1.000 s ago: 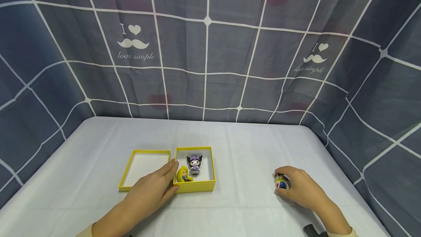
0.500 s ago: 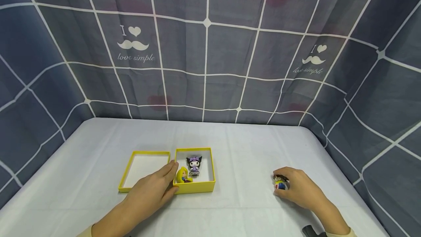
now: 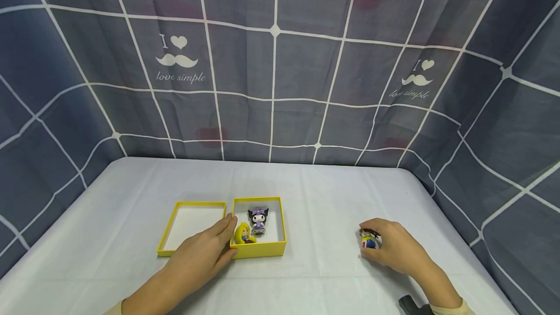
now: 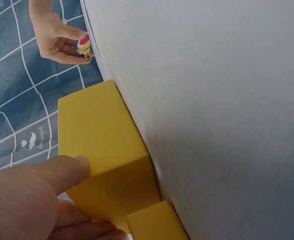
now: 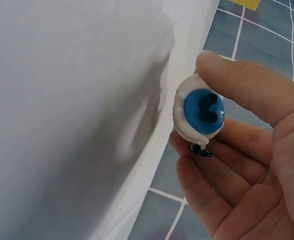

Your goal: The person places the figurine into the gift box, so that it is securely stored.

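My right hand [image 3: 391,247] pinches a small toy figurine [image 3: 369,240] with dark hair and yellow, blue and red colours between thumb and fingers. The right wrist view shows the figurine's underside, a blue disc with a pale rim, held off the white cloth. My left hand [image 3: 201,256] rests with fairly straight fingers against the left wall of an open yellow box [image 3: 264,250], thumb at its front corner. Inside the box lie a black-and-purple figurine [image 3: 258,220] and a yellow-haired figurine [image 3: 243,233].
A yellow-rimmed lid [image 3: 192,203], white inside, lies directly left of the box and partly under the left hand's outline. A white cloth [image 3: 315,281] covers the table. A dark checked curtain [image 3: 245,62] rises behind it and at both sides. A black object [image 3: 411,305] shows at the right wrist.
My right hand has moved slightly left with the figurine in its fingers. The left hand and the box hold their places.
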Available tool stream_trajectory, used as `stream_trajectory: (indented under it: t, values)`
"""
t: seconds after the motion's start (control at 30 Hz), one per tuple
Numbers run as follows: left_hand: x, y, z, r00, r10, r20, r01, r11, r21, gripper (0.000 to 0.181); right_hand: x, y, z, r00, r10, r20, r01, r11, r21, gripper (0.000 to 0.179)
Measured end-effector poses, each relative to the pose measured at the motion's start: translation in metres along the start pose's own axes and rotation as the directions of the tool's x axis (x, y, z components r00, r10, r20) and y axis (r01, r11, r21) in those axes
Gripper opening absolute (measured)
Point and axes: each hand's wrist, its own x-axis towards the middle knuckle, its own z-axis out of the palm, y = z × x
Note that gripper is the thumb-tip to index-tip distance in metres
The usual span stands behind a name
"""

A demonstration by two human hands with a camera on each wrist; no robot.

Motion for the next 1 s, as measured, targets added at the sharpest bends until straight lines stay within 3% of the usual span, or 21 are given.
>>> stream_trajectory:
  t: [1.0]
  values:
    - [0.001, 0.0, 0.0, 1.0, 0.0, 0.008, 0.0, 1.0, -0.005, 0.063, 0.042, -0.055, -0.01, 0.974, -0.224, -0.026, 0.224, 0.974, -0.026, 0.048]
